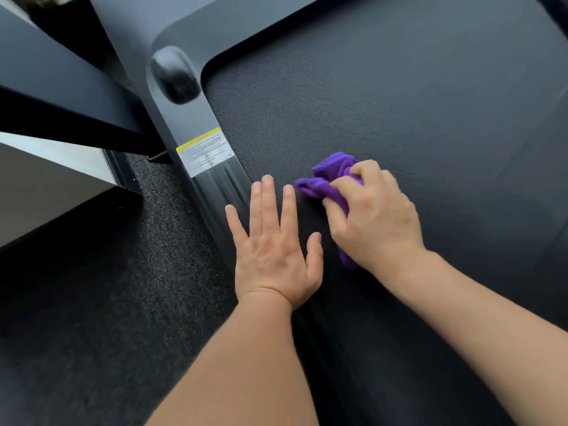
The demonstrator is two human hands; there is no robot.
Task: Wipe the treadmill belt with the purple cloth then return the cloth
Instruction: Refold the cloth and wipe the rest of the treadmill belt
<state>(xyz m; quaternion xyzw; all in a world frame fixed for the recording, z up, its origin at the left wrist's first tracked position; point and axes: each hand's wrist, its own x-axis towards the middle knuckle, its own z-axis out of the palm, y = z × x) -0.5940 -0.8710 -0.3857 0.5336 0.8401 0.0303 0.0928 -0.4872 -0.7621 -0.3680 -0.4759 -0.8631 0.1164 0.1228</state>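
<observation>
Fingers of the right hand [373, 218] bunch the purple cloth [330, 181] against the treadmill belt [399, 103]; the left hand [273, 244] lies spread flat, straddling the side rail [212, 176] and belt edge.

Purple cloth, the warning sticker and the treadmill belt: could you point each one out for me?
purple cloth [330, 176]: head view, on the bunched folds showing ahead of the right hand's fingers.
warning sticker [204, 152]: head view, middle of the white label on the side rail.
treadmill belt [399, 103]: head view, bare textured surface beyond the cloth.

The cloth [330, 182] lies on the belt [399, 103], under the right hand [375, 216]; the left hand [273, 241] lies flat just left of it
</observation>
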